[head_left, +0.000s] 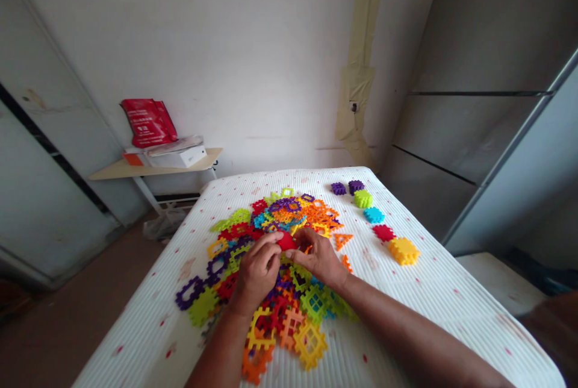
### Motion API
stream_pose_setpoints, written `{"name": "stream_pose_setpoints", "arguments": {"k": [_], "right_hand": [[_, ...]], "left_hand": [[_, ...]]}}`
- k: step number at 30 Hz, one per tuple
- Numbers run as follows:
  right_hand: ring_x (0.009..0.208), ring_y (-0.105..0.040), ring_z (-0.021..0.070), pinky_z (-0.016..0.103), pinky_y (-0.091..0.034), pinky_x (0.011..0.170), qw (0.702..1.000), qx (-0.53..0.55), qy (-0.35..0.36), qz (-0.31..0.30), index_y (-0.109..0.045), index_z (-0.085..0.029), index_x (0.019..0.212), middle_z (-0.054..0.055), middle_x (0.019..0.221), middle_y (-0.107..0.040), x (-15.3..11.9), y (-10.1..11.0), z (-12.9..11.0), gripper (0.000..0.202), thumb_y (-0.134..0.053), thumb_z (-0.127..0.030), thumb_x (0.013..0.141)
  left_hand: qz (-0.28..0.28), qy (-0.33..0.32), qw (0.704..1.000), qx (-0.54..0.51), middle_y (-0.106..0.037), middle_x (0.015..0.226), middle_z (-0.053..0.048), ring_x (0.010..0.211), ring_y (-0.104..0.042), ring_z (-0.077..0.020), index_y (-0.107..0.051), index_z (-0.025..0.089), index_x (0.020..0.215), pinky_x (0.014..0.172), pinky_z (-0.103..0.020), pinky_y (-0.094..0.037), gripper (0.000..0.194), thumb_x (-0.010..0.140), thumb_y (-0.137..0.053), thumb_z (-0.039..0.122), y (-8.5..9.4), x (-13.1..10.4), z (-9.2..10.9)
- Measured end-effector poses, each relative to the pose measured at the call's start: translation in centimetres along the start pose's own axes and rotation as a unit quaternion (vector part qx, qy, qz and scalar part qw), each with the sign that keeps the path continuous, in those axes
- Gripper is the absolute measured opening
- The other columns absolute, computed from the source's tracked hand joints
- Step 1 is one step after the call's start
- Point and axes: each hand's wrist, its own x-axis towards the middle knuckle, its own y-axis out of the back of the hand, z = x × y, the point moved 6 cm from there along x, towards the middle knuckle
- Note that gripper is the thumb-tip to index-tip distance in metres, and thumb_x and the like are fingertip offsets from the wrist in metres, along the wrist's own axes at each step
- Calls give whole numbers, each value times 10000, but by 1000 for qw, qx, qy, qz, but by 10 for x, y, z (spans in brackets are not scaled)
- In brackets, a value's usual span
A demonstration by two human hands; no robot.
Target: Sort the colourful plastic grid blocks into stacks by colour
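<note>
Both my hands meet over the middle of a pile of colourful interlocking plastic tiles. A red tile (286,241) lies between them. My left hand (262,261) grips its left side with bent fingers, and my right hand (318,255) has thumb and fingers closed around its right side. The red tile's lower part is partly hidden by my fingers. Around my wrists lie tiles with window-like cutouts, such as a yellow one (310,344), a green one (315,302) and an orange one (291,328). A solid green tile (204,306) sits at the pile's left edge.
Right of the pile, a row of stacks runs along the table (433,328): purple (356,187), green (363,198), blue (374,215), red (383,232) and yellow (404,250). A side table (108,171) holds a red bag (147,123) and a white box (178,158). A grey refrigerator (469,62) stands at right.
</note>
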Motion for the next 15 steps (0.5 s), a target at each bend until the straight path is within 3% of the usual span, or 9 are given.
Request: {"name": "stream_pose_setpoints", "arguments": {"k": [9,12,15], "right_hand": [[715,-571,137,251,-464,641,1000,-13,-3,18,-589,-179,922,5,798,-629,3,1,5,259,-647,-274,688],[790,-598,164,294,-484,715,999,-39,11,30,-576,-189,1039,31,892,-650,4,8,7,358,-634,-251,691],[894,-593,202,358,-474,811,992,-104,70,25,-558,-198,1128,66,1000,-637,2,11,2,430,-613,-228,702]], "left_hand": [[-15,-15,999,-47,-661,1069,-80,989,-623,-156,-555,196,699,889,-290,-487,242,791,-390,44,-7,-3,3],[33,46,996,-67,-659,1029,-75,885,-646,-142,-542,190,680,821,-271,-499,217,811,-399,93,1,-2,-7],[71,149,984,-67,-662,881,-54,803,-632,-154,-594,187,787,741,-268,-494,132,817,-469,214,7,-4,-24]]}}
